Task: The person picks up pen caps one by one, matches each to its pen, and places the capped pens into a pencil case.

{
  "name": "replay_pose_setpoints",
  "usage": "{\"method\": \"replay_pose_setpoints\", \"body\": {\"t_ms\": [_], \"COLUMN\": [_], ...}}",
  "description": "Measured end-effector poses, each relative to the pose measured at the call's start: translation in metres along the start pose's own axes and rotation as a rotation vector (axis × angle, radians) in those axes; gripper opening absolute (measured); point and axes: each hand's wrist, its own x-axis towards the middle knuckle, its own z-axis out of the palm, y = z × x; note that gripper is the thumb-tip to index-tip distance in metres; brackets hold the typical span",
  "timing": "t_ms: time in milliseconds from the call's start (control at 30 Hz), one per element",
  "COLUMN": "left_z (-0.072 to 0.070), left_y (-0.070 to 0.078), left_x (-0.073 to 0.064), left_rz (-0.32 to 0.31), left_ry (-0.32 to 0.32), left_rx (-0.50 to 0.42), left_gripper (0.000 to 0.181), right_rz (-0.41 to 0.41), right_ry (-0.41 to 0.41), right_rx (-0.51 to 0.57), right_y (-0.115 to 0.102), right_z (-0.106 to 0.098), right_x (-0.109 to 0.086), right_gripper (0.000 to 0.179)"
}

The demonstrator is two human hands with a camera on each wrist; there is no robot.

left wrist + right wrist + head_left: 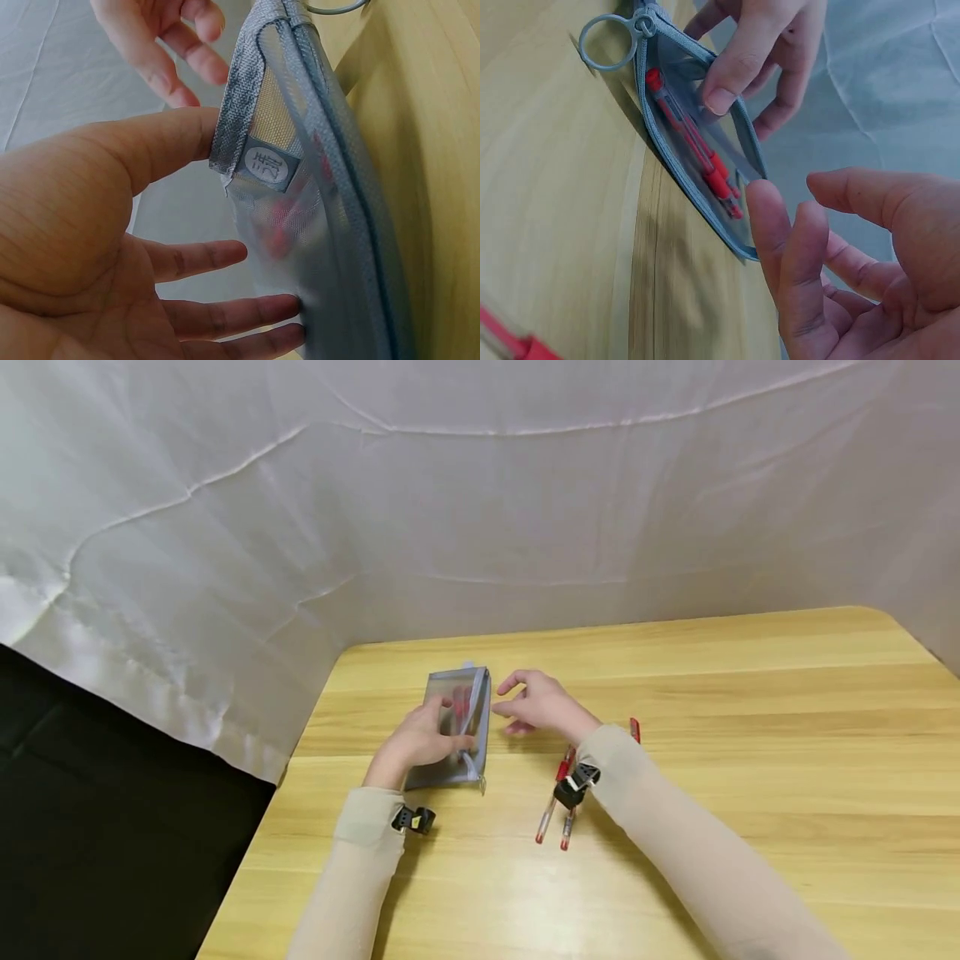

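A grey mesh zip pouch lies on the table, its zipped side gaping toward the right. My left hand holds the upper edge of its mouth, the thumb inside the opening and the other fingers along the outside. Red pens show within the pouch in the right wrist view. Just right of the opening, my right hand hovers with bent, parted fingers and nothing between them. Loose red-tipped pens lie on the table under the right wrist, partly hidden by the forearm and wrist camera.
The wooden table stretches far to the right of the hands. A pale cloth hangs behind it and on the left. A metal zipper ring sticks out at the pouch's near corner.
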Motion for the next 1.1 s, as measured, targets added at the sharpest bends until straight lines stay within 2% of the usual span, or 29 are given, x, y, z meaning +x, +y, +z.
{"method": "replay_pose_setpoints", "body": {"t_ms": [400, 800, 1100], "left_z": [0.001, -0.002, -0.003], "left_y": [0.0, 0.001, 0.002], "left_x": [0.003, 0.001, 0.001], "left_rz": [-0.003, 0.002, 0.009], "left_ry": [0.012, 0.006, 0.008], "left_rx": [0.006, 0.014, 0.013], "left_gripper": [0.082, 0.081, 0.082], "right_rz": [-0.037, -0.065, -0.037], "right_ry": [-0.006, 0.003, -0.005], "right_rx": [-0.012, -0.033, -0.149], "right_y": [0.014, 0.025, 0.03], "right_z": [-0.015, -0.018, -0.022], "right_x": [-0.031, -0.053, -0.064], "right_gripper": [0.043, 0.043, 0.039]}}
